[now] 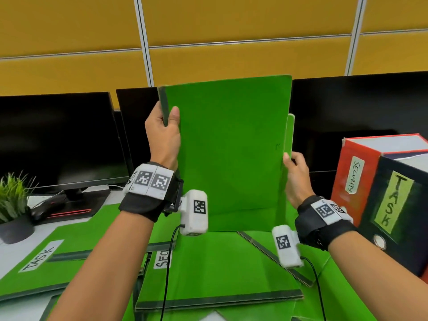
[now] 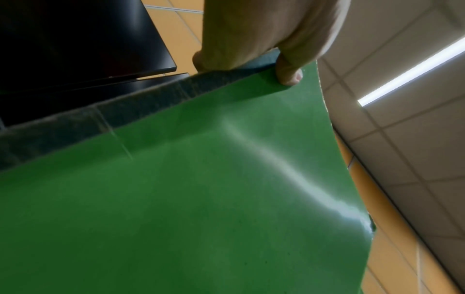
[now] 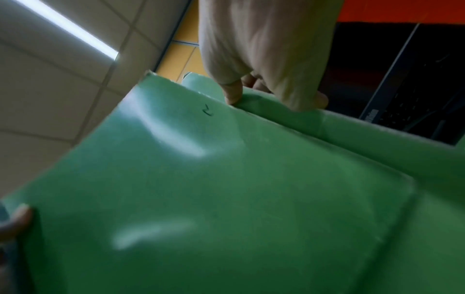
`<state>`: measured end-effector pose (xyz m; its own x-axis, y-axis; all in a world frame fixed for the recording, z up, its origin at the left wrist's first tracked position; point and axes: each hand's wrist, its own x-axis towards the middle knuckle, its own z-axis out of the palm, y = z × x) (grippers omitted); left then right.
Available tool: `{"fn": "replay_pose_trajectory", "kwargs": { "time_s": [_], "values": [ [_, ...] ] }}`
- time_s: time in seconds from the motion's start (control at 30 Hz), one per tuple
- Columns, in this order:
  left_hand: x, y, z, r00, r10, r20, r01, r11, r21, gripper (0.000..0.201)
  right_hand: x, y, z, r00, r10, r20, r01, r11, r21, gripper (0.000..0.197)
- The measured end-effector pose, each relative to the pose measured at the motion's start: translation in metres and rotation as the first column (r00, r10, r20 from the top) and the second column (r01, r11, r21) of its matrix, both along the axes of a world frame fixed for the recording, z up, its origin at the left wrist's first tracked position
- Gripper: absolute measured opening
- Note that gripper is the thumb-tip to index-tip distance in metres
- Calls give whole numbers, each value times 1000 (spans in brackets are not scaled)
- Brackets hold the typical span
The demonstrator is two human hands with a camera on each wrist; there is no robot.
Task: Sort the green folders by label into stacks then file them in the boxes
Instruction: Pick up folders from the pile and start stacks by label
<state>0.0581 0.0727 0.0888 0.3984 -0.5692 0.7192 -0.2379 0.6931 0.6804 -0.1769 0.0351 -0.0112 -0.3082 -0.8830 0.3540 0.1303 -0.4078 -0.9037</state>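
Note:
A green folder [image 1: 229,147] stands upright in front of me, blank back toward me, its lower edge on the folders below. My left hand [image 1: 163,133] pinches its dark spine near the top left corner; the left wrist view shows the thumb [image 2: 289,73] on the green cover [image 2: 201,199]. My right hand [image 1: 295,172] grips the folder's right edge, fingers curled behind it, thumb [image 3: 232,93] on the cover [image 3: 226,199]. Below lie a folder labelled TASK [image 1: 69,249] at left and one labelled SEC... [image 1: 215,265] in the middle.
A red box labelled SECURITY [image 1: 356,174] and a dark box labelled TASK [image 1: 398,209] stand at the right. Black monitors [image 1: 58,140] line the back under a yellow partition. A small potted plant [image 1: 14,205] sits at the far left. More green folders [image 1: 342,286] lie lower right.

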Motion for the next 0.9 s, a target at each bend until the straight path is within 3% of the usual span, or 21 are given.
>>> {"fn": "replay_pose_trajectory", "kwargs": {
  "time_s": [0.17, 0.23, 0.3, 0.33, 0.4, 0.47, 0.5, 0.57, 0.73, 0.8, 0.9],
  "values": [
    [3, -8, -5, 980, -142, 139, 123, 983, 133, 21, -4, 0, 1, 996, 77, -50, -80, 995, -55, 32],
    [9, -11, -15, 957, -91, 276, 12, 961, 275, 17, -8, -1, 0, 994, 65, -82, -69, 997, -45, 27],
    [15, -9, -24, 926, -86, 367, -124, 850, 511, 29, -10, 0, 0, 996, 60, -65, -63, 997, -47, 21],
    [16, -6, -29, 936, -147, 320, -108, 745, 658, 41, -10, 0, 0, 997, 50, -56, -53, 997, -50, 21],
    [17, 3, -40, 950, -311, 18, 145, 495, 857, 69, -9, -1, -1, 998, 31, -47, -33, 999, -39, 24],
    [20, 8, -52, 871, -395, -293, 439, 354, 826, 84, -8, -4, -6, 996, 59, -68, -60, 998, -2, 8],
    [22, 10, -56, 835, -400, -378, 520, 348, 780, 86, -6, -4, -7, 995, 71, -74, -69, 997, 35, 15],
    [27, 13, -54, 802, -393, -450, 587, 379, 715, 85, -4, -2, -10, 994, 98, -45, -92, 989, 119, 51],
    [31, 24, -21, 858, -378, -347, 507, 525, 684, 54, -7, -1, -16, 983, 178, -32, -170, 971, 170, 90],
    [31, 34, -3, 854, -381, -353, 518, 573, 635, 28, -5, -4, -16, 986, 166, 23, -167, 972, 168, 80],
    [27, 51, 19, 856, -387, -344, 518, 635, 573, 19, -5, -15, -19, 991, 94, 93, -110, 978, 177, 42]
  ]
}}
